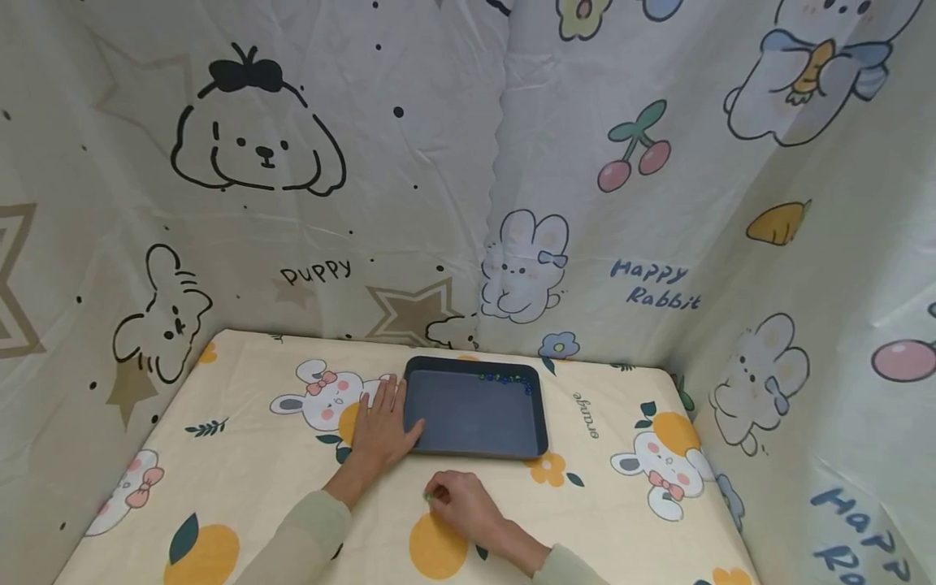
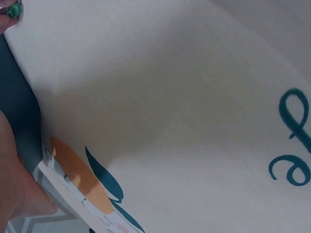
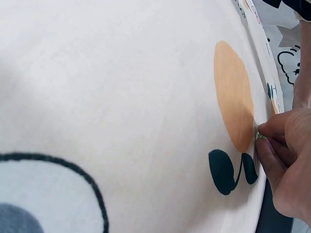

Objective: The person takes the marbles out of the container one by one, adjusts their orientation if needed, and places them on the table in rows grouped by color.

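Observation:
A dark grey rectangular tray (image 1: 468, 414) lies on the patterned cloth. Along its far right corner sit several small blue and green marbles (image 1: 512, 379). My left hand (image 1: 382, 424) rests flat at the tray's left side, fingers straight, thumb over the near left edge. In front of the tray, my right hand (image 1: 465, 505) pinches a green glass marble (image 2: 14, 9) between thumb and fingertip, just above the cloth. Only a sliver of that marble shows between the fingers in the right wrist view. The other fingers of the right hand are curled in.
A cream cloth (image 1: 278, 471) printed with rabbits, oranges and leaves covers the table. Hanging fabric walls (image 1: 409, 203) with cartoon prints enclose its back, left and right sides.

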`<state>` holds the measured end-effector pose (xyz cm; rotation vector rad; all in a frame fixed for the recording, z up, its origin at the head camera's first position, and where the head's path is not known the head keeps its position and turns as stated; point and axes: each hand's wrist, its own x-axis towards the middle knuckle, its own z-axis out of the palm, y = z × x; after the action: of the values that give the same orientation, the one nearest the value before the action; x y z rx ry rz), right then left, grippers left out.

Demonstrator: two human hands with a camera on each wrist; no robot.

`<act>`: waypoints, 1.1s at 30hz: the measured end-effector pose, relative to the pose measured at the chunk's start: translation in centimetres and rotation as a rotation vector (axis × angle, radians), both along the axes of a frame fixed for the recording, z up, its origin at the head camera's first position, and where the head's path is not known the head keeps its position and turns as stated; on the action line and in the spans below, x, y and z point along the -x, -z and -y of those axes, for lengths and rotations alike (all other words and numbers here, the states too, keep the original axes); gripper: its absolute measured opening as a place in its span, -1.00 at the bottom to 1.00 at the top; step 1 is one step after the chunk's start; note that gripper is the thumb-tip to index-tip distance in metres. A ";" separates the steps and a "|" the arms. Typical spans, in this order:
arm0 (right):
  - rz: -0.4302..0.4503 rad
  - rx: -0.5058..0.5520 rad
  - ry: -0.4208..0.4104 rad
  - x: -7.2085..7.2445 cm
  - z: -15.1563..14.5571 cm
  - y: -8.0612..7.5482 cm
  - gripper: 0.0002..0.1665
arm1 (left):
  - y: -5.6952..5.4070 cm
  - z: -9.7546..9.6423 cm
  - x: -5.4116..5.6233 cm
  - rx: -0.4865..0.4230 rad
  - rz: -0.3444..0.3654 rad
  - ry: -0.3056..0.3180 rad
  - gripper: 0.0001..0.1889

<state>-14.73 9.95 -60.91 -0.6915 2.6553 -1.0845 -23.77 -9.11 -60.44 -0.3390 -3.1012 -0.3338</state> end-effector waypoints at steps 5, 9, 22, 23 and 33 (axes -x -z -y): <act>0.025 -0.014 0.001 0.0 0.1 0.0 -0.84 | 0.2 0.0 -0.1 0.000 -0.016 -0.002 -0.09; 0.022 -0.030 0.015 0.3 -0.4 -0.4 -0.80 | 0.1 0.0 -0.3 -0.009 -0.011 -0.005 -0.08; -0.195 0.051 0.154 4.9 -4.0 -4.2 -0.83 | 0.0 -0.1 0.0 0.023 0.037 -0.001 -0.08; -0.201 0.046 0.171 5.6 -4.3 -4.3 -0.82 | 0.0 -0.1 -0.1 0.022 0.036 -0.002 -0.08; -0.284 -0.126 0.311 11.6 -6.4 -4.3 -0.73 | 0.1 -0.2 -0.1 0.010 -0.016 0.004 -0.09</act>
<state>-26.37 16.32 -56.64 -0.4462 3.1245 -0.9344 -23.63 -8.95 -60.59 -0.3458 -3.0882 -0.3142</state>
